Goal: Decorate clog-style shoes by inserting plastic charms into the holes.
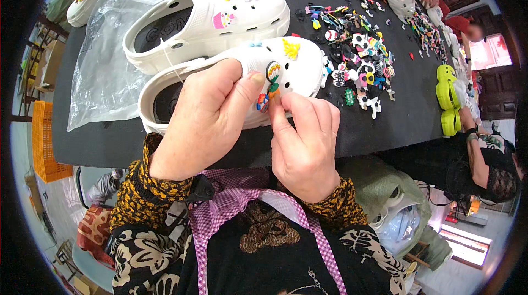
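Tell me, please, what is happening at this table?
A person's left hand holds the nearer white clog, while the right hand pinches a small orange-and-green charm against its upper. Other charms already sit on this shoe. The farther white clog, also decorated, lies beside it, partly over a clear plastic bag. To the right is a loose charm pile.

The cuffs (130, 201) are yellow and black (a busy speckle), the sleeves (148, 262) black with pale flowers, the black apron (223, 259) purple-checked at its trim (212, 223).

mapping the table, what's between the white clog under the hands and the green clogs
A pile of colourful charms on the black table, in the head view.
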{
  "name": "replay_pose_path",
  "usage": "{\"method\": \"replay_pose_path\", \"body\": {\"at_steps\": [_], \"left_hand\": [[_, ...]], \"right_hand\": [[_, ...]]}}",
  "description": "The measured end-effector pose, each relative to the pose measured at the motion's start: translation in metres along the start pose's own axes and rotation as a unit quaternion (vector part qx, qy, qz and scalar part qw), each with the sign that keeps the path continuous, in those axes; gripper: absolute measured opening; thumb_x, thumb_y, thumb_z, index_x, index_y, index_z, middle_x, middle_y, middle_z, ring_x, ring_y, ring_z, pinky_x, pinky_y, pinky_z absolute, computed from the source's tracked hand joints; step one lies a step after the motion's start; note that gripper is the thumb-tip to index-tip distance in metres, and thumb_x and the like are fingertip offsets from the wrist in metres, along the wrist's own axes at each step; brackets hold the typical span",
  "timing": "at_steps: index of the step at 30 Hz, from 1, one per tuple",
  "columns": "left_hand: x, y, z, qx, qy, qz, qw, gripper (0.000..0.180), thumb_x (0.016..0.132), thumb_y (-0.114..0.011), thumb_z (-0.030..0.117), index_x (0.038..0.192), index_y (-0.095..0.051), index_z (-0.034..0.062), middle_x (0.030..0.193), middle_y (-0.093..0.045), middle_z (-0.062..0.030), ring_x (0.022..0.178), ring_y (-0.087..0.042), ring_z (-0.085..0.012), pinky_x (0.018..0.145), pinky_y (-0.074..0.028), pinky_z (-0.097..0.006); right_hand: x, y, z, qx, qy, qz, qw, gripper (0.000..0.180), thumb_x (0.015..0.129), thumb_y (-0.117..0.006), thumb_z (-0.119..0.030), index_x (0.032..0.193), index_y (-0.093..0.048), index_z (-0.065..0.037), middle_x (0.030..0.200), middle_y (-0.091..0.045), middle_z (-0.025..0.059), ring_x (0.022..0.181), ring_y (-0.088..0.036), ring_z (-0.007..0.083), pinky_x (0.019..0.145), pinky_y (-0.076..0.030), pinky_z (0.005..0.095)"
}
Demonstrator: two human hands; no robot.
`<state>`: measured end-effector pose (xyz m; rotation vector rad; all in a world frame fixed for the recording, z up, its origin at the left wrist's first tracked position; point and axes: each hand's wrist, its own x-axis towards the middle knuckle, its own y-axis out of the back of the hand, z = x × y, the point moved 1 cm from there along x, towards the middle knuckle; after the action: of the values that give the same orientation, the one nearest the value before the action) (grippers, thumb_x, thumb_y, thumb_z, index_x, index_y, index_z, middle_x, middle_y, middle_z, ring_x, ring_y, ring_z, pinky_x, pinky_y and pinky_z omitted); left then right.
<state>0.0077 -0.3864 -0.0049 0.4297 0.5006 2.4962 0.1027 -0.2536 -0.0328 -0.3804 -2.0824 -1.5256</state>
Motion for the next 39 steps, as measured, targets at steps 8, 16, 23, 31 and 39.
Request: {"method": "replay_pose_path", "body": {"at_steps": [8, 16, 23, 31, 39], "left_hand": [[0.0, -0.003, -0.005, -0.01, -0.033, 0.025, 0.999, 0.027, 0.091, -0.055, 0.012, 0.07, -0.046, -0.0031, 0.056, -0.047, -0.0169, 0.047, -0.044, -0.0243, 0.046, -0.037, -0.035], [0.001, -0.001, 0.001, 0.003, -0.05, 0.026, 0.998, 0.024, 0.09, -0.055, 0.01, 0.072, -0.047, -0.0036, 0.057, -0.048, -0.0184, 0.047, -0.044, -0.0265, 0.047, -0.038, -0.036], [-0.001, -0.003, -0.011, 0.027, -0.025, 0.029, 0.999, 0.024, 0.089, -0.056, 0.012, 0.073, -0.049, -0.004, 0.058, -0.05, -0.0202, 0.048, -0.048, -0.0297, 0.048, -0.039, -0.036], [-0.011, 0.025, 0.017, 0.109, -0.017, -0.004, 0.994, 0.021, 0.086, -0.058, 0.01, 0.072, -0.05, -0.0037, 0.059, -0.053, -0.0195, 0.052, -0.054, -0.033, 0.049, -0.04, -0.037], [-0.019, 0.043, 0.017, 0.204, -0.05, 0.029, 0.977, 0.019, 0.08, -0.068, 0.013, 0.079, -0.059, -0.0039, 0.071, -0.059, -0.0154, 0.058, -0.058, -0.0229, 0.055, -0.045, -0.033]], "right_hand": [[0.007, -0.001, 0.004, 0.027, 0.005, -0.003, 1.0, 0.033, 0.063, -0.061, 0.004, 0.097, -0.063, 0.006, 0.097, -0.057, 0.0096, 0.089, -0.053, 0.0266, 0.079, -0.038, 0.0381], [0.022, 0.001, 0.018, 0.026, 0.037, -0.008, 0.999, 0.028, 0.069, -0.06, -0.007, 0.096, -0.061, 0.001, 0.098, -0.057, 0.0079, 0.09, -0.053, 0.0239, 0.08, -0.039, 0.0386], [0.015, 0.024, 0.015, 0.053, 0.032, -0.044, 0.997, 0.035, 0.064, -0.059, 0.004, 0.098, -0.064, 0.0, 0.1, -0.058, 0.0077, 0.091, -0.055, 0.0246, 0.083, -0.038, 0.0373], [0.05, 0.09, 0.07, 0.031, 0.037, 0.092, 0.995, 0.024, 0.074, -0.054, 0.005, 0.094, -0.065, -0.002, 0.094, -0.063, 0.0128, 0.09, -0.06, 0.0289, 0.08, -0.045, 0.0374], [0.097, 0.06, 0.15, 0.151, -0.09, 0.0, 0.984, 0.02, 0.083, -0.055, -0.003, 0.098, -0.066, 0.003, 0.093, -0.068, 0.0114, 0.086, -0.064, 0.0172, 0.077, -0.049, 0.0262]]}}
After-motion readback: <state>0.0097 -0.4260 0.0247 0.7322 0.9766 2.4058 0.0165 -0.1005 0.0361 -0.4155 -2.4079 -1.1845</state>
